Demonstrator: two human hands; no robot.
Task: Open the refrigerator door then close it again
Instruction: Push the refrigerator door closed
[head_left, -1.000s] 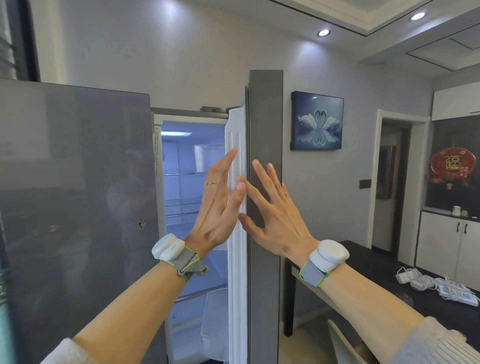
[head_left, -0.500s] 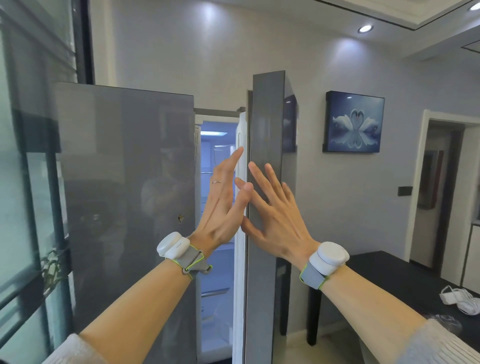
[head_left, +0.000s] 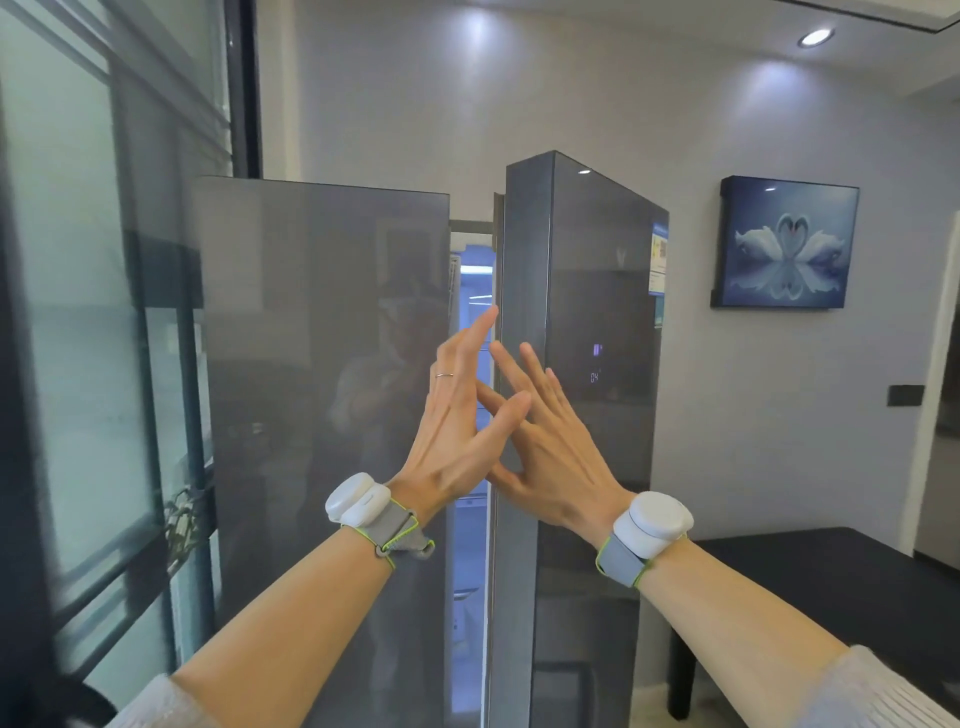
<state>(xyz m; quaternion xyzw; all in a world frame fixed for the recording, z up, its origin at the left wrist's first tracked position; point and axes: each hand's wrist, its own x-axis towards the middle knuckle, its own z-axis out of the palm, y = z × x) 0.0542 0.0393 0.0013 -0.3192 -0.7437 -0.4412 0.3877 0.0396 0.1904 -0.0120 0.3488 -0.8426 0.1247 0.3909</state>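
The right refrigerator door (head_left: 597, 364) stands ajar, a narrow lit gap (head_left: 475, 291) showing left of it; the right hand (head_left: 550, 447) lies flat, fingers spread, on its near edge; the left hand (head_left: 457, 431) is spread wide, holding nothing, thumb crossing the right hand.

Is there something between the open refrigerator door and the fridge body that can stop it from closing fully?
Nothing visible blocks it. The right door is ajar, leaving a narrow lit gap. The left hand overlaps the gap in view; its fingers' depth is unclear. The right hand rests on the door.
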